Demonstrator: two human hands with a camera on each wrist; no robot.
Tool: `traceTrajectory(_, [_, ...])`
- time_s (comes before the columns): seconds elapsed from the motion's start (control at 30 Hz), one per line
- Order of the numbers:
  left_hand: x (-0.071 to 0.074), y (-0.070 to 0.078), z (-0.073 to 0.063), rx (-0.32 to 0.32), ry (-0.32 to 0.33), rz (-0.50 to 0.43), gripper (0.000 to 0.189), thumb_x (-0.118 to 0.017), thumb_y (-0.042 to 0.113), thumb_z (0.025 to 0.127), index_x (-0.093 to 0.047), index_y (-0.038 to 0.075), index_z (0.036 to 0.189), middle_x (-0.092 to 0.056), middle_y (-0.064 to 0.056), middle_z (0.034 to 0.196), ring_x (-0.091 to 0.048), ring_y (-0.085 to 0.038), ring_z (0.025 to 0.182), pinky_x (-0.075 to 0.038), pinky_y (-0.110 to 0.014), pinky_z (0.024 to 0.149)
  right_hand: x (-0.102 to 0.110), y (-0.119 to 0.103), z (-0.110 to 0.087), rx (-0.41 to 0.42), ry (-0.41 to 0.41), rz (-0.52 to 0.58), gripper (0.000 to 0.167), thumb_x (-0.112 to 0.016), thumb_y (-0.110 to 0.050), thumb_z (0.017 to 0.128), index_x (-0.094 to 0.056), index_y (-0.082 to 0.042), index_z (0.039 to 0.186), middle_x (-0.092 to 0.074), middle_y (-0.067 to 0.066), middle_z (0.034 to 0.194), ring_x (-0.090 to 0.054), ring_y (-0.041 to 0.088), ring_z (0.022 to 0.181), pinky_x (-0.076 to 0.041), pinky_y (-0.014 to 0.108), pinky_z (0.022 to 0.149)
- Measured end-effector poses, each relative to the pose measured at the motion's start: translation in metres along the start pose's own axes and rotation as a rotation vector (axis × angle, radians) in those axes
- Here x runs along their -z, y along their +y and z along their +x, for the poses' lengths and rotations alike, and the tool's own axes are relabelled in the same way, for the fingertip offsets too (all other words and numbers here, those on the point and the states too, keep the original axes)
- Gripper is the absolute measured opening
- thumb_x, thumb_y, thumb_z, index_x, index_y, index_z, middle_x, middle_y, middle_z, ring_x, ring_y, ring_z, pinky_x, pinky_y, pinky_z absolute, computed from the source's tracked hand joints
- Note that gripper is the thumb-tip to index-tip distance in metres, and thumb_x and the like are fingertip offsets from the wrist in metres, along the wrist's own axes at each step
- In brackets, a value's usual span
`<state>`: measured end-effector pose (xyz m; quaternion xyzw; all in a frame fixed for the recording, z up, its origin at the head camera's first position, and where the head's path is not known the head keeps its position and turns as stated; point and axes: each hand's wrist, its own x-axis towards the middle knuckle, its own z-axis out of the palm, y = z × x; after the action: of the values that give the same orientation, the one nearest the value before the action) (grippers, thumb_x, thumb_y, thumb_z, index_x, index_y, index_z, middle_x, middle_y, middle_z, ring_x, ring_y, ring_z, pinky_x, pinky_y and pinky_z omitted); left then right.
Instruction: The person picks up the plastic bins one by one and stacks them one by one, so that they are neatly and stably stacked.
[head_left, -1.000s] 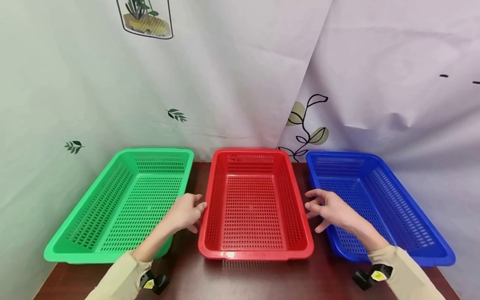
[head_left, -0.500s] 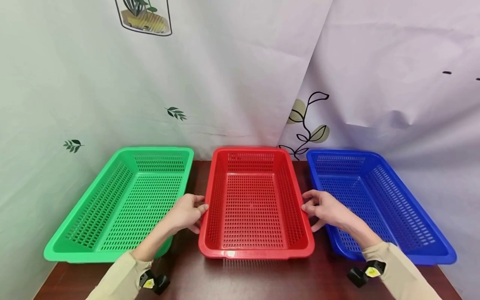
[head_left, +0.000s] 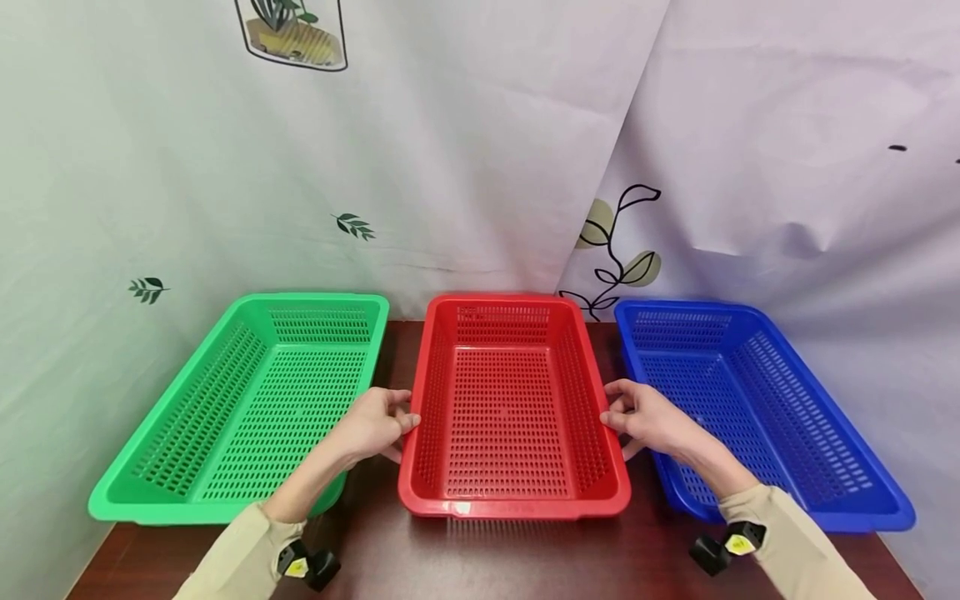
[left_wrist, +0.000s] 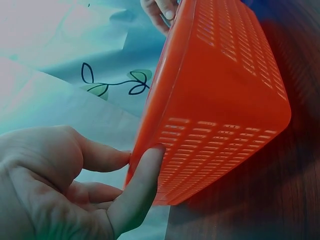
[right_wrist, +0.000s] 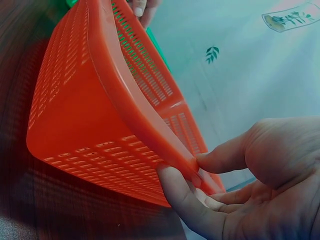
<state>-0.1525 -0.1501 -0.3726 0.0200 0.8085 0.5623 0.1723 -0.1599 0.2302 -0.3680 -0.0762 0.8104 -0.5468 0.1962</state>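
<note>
A red plastic basket [head_left: 513,507] with slotted walls stands in the middle, nothing inside it. My left hand [head_left: 375,427] pinches its left rim, thumb on top and fingers beneath the lip. On the opposite side my right hand [head_left: 652,418] pinches the right rim the same way. In the left wrist view the basket wall [left_wrist: 220,95] looks orange-red, and the left hand [left_wrist: 75,185] has thumb and finger either side of the lip. A similar hold by the right hand [right_wrist: 250,185] shows in the right wrist view.
A green basket [head_left: 112,492] stands left of the red one, beneath my left forearm. To the right is a blue basket [head_left: 862,521], partly covered by my right forearm. All stand on a dark reddish wooden table [head_left: 517,567]. A printed cloth [head_left: 465,150] hangs behind.
My right hand has moved left from beside the red basket onto its rim. The left hand has closed in slightly on the left rim. The baskets look unmoved.
</note>
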Motion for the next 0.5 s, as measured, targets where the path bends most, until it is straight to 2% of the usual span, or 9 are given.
traceTrajectory(0.27, [0.001, -0.0001, -0.0001, -0.025, 0.001, 0.002, 0.049, -0.056, -0.007, 0.096, -0.039, -0.021, 0.14, -0.057, -0.016, 0.074, -0.068, -0.029, 0.06, -0.059, -0.042, 0.054, -0.0005, 0.0005, 0.0002, 0.009, -0.012, 0.013, 0.048, -0.055, 0.007, 0.096, -0.03, 0.021, 0.135, -0.058, 0.018, 0.09, -0.069, 0.03, 0.074, -0.059, 0.048, 0.057])
traceTrajectory(0.5, [0.0008, -0.0009, -0.0001, -0.024, 0.005, -0.028, 0.052, -0.056, -0.008, 0.096, -0.036, -0.021, 0.142, -0.057, -0.016, 0.075, -0.068, -0.03, 0.061, -0.059, -0.042, 0.054, -0.0007, 0.0014, 0.0017, 0.001, 0.019, 0.021, 0.045, -0.056, 0.009, 0.095, -0.035, 0.019, 0.133, -0.059, 0.017, 0.087, -0.069, 0.029, 0.073, -0.058, 0.048, 0.055])
